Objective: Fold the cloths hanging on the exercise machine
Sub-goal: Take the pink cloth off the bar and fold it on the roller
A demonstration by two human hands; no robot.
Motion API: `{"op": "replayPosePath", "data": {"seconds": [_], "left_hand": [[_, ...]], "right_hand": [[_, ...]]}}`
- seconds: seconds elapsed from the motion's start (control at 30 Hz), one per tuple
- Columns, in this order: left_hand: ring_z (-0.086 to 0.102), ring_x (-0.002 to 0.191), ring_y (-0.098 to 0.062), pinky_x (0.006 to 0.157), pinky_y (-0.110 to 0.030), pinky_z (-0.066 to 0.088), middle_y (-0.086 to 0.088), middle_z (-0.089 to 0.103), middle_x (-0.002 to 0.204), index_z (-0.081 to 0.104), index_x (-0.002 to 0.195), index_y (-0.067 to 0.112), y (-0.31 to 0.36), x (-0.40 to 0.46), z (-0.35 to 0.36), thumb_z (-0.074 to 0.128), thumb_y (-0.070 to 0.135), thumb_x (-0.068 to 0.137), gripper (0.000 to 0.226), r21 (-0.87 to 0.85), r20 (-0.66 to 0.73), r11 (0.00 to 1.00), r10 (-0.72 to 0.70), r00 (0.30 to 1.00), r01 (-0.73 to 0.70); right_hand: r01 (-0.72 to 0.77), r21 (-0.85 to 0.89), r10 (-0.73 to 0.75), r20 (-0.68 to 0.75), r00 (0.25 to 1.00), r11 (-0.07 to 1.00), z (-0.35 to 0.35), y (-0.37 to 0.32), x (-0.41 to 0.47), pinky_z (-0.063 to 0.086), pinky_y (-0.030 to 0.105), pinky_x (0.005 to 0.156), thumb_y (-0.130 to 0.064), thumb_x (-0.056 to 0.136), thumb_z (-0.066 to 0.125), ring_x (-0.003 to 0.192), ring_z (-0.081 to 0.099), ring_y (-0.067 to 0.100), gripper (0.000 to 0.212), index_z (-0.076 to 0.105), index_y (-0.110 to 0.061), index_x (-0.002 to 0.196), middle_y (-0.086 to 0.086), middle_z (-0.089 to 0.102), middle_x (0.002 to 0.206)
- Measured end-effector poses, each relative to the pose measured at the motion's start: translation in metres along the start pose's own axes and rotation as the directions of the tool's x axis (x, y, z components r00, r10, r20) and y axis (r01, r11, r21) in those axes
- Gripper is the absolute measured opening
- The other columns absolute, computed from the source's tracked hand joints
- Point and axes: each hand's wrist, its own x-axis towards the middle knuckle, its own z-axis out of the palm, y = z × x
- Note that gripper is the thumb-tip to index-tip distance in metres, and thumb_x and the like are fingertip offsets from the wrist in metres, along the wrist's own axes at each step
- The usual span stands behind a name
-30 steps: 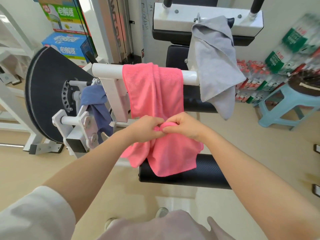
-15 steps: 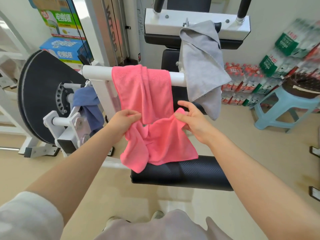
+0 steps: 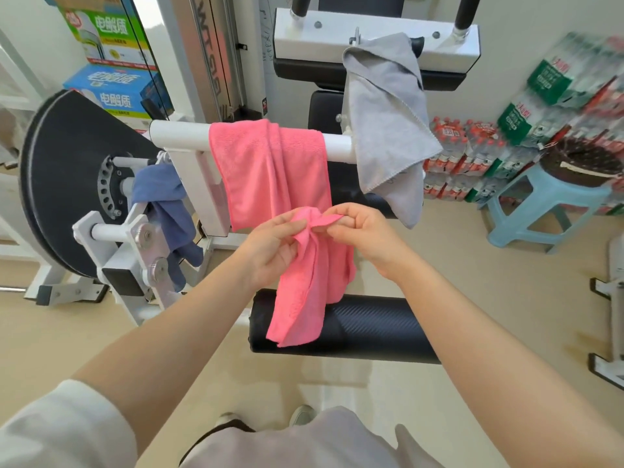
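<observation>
A pink cloth (image 3: pixel 270 170) drapes over the white bar (image 3: pixel 179 136) of the exercise machine. Its lower part is bunched in front of the black roller pad (image 3: pixel 381 329). My left hand (image 3: pixel 273 244) grips the bunched pink cloth from the left. My right hand (image 3: pixel 364 231) pinches a pink corner between thumb and fingers, close beside the left hand. A grey cloth (image 3: pixel 385 119) hangs from the upper white bracket (image 3: pixel 304 38). A blue cloth (image 3: pixel 165 204) hangs on the machine's left pivot.
A black weight disc (image 3: pixel 60 170) stands at the left. Boxes (image 3: pixel 108 86) are stacked behind it. A light blue stool (image 3: pixel 540 211) and packs of bottles (image 3: pixel 472 146) sit at the right by the wall. Beige floor lies below.
My hands spread apart along the pink cloth's lower edge, then came back together. The lower part now hangs bunched and narrower from my two hands.
</observation>
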Motion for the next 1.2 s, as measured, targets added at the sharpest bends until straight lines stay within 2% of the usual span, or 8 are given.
{"op": "replayPosePath", "data": {"seconds": [0.13,0.27,0.37,0.5,0.77,0.97,1.07,1.2], "left_hand": [[0.068,0.071,-0.012,0.072,-0.02,0.057,-0.007,0.072,0.075,0.063,0.093,-0.001,-0.002,0.003,0.001,0.045,0.001,0.093,0.018,0.018,-0.099,1.0,-0.018,0.995,0.02],[0.059,0.083,-0.016,0.081,-0.029,0.049,-0.007,0.065,0.091,0.061,0.113,0.001,0.001,0.005,-0.006,0.056,0.012,0.09,0.026,0.26,-0.192,0.966,0.04,0.981,0.011],[0.061,0.082,-0.016,0.074,-0.025,0.05,-0.006,0.066,0.092,0.064,0.103,0.008,0.002,0.006,-0.011,0.058,0.012,0.088,0.016,0.337,-0.213,0.941,0.11,0.971,-0.033],[0.066,0.07,-0.013,0.063,-0.021,0.054,-0.005,0.072,0.08,0.067,0.099,0.003,0.0,0.006,-0.001,0.057,0.006,0.088,0.015,0.304,-0.143,0.95,0.111,0.984,-0.063],[0.067,0.068,-0.007,0.06,-0.015,0.052,-0.005,0.071,0.074,0.062,0.103,-0.008,0.001,0.008,0.0,0.041,0.007,0.097,0.026,0.254,-0.035,0.967,0.048,0.998,-0.037],[0.067,0.092,-0.011,0.084,-0.02,0.053,-0.006,0.071,0.095,0.065,0.105,0.002,0.007,0.009,0.005,0.032,0.034,0.099,0.046,0.361,0.05,0.932,0.005,0.999,-0.023],[0.066,0.092,-0.009,0.08,-0.02,0.051,0.001,0.073,0.093,0.067,0.105,0.007,0.011,0.007,0.003,0.045,0.018,0.095,0.026,0.543,0.152,0.829,0.06,0.987,-0.134],[0.068,0.085,-0.008,0.071,-0.016,0.051,0.001,0.073,0.089,0.063,0.108,-0.001,0.022,0.007,0.009,0.041,0.012,0.097,0.028,0.511,0.233,0.845,0.04,0.972,-0.157]], "right_hand": [[0.002,-0.052,-0.006,-0.085,0.996,0.999,0.005,0.01,0.005,0.049,0.013,0.07,0.003,0.088,0.056,0.066,0.066,0.003,0.018,0.065,-0.011,0.082,-0.007,0.07,0.065],[0.021,-0.298,-0.064,-0.132,0.989,0.954,0.001,0.013,0.006,0.044,0.019,0.085,-0.01,0.084,0.065,0.088,0.054,0.003,0.021,0.068,-0.029,0.076,-0.01,0.053,0.09],[0.129,-0.342,-0.142,-0.013,0.99,0.931,0.004,0.002,0.003,0.042,0.016,0.09,-0.008,0.084,0.064,0.096,0.052,0.0,0.023,0.068,-0.03,0.079,-0.013,0.052,0.094],[0.174,-0.453,-0.118,0.149,0.982,0.874,0.021,-0.004,0.005,0.042,0.007,0.079,-0.007,0.086,0.061,0.077,0.057,-0.012,0.015,0.07,-0.018,0.085,-0.016,0.064,0.081],[0.09,-0.486,-0.24,-0.257,0.936,0.869,0.029,0.003,0.016,0.034,0.019,0.054,-0.03,0.074,0.076,0.052,0.041,0.003,0.032,0.052,-0.011,0.063,-0.007,0.047,0.055],[-0.056,-0.628,-0.194,-0.322,0.927,0.777,0.019,-0.006,0.021,0.029,0.028,0.048,-0.047,0.069,0.074,0.047,0.036,0.008,0.051,0.035,-0.02,0.053,-0.007,0.039,0.049],[-0.085,-0.663,-0.156,-0.296,0.942,0.744,0.013,-0.005,0.023,0.029,0.031,0.052,-0.043,0.072,0.07,0.05,0.035,0.012,0.046,0.039,-0.017,0.052,-0.005,0.038,0.049],[-0.016,-0.484,-0.121,-0.251,0.96,0.875,0.007,-0.005,0.023,0.018,0.022,0.046,-0.04,0.078,0.069,0.047,0.024,0.007,0.055,0.028,-0.021,0.047,-0.008,0.024,0.042]]}}
